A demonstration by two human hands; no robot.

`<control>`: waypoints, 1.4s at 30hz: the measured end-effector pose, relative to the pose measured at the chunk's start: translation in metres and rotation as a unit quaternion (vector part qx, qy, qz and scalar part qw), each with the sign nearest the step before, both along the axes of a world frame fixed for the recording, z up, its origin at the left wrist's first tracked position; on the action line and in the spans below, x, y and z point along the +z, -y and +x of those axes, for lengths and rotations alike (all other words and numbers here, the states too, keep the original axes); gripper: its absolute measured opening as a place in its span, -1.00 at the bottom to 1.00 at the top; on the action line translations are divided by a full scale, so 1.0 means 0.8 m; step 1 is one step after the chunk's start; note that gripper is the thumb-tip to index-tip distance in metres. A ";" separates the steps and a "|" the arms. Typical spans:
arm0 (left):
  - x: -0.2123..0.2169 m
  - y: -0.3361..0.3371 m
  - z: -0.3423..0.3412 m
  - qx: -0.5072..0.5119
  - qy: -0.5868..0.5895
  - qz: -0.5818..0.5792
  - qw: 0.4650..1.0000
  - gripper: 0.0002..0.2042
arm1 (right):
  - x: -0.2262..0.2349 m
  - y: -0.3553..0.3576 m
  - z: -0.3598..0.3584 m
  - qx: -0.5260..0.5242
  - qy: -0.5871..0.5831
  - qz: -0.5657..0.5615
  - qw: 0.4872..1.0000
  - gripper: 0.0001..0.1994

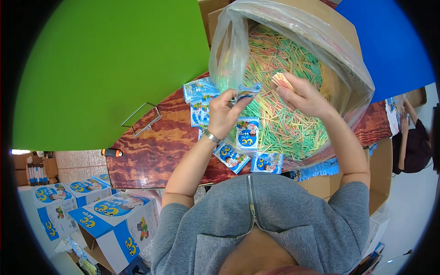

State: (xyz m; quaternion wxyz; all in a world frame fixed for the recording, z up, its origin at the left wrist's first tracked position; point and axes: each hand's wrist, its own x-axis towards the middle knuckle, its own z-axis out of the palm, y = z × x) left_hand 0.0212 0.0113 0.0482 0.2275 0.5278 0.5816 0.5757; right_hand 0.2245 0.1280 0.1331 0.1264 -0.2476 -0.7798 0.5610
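My left hand (223,111), with a metal watch band at its wrist, is closed on a small blue-and-white packet (248,90) over the near left side of a large bag-lined box. In my right hand (300,95) is a bunch of thin pale sticks (281,80), pinched with their ends toward the packet but apart from it. Beneath both hands lies a big heap of green, yellow and pink sticks (284,123) inside the clear plastic liner (229,39). Several more packets (248,133) lie along the liner's left and near edges.
The reddish wood-patterned table (151,167) carries a bent metal wire stand (142,120) and an orange-and-black tool (112,152). Green (114,68) and blue (389,46) panels flank the carton. Printed blue-and-white boxes (117,220) stand at lower left. Another person (415,144) works at far right.
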 end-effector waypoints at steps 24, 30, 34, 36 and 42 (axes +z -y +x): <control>0.000 0.006 -0.006 0.096 -0.295 0.221 0.925 -0.57 | 0.100 -0.012 -0.083 0.290 0.266 0.365 0.844 -0.57; 0.008 -0.005 0.001 0.094 -0.314 0.248 0.911 -0.59 | 0.113 -0.006 -0.110 0.338 0.313 0.397 0.794 -0.45; 0.006 -0.003 0.003 0.065 -0.226 0.198 0.952 -0.61 | 0.120 0.002 -0.117 0.300 0.305 0.457 0.780 -0.36; -0.002 -0.002 0.004 0.060 -0.187 0.179 0.964 -0.62 | 0.123 0.002 -0.114 0.282 0.304 0.467 0.781 -0.32; -0.017 -0.004 0.012 0.008 0.055 0.120 0.991 -0.73 | 0.071 -0.027 -0.078 0.192 0.020 0.541 0.819 -0.30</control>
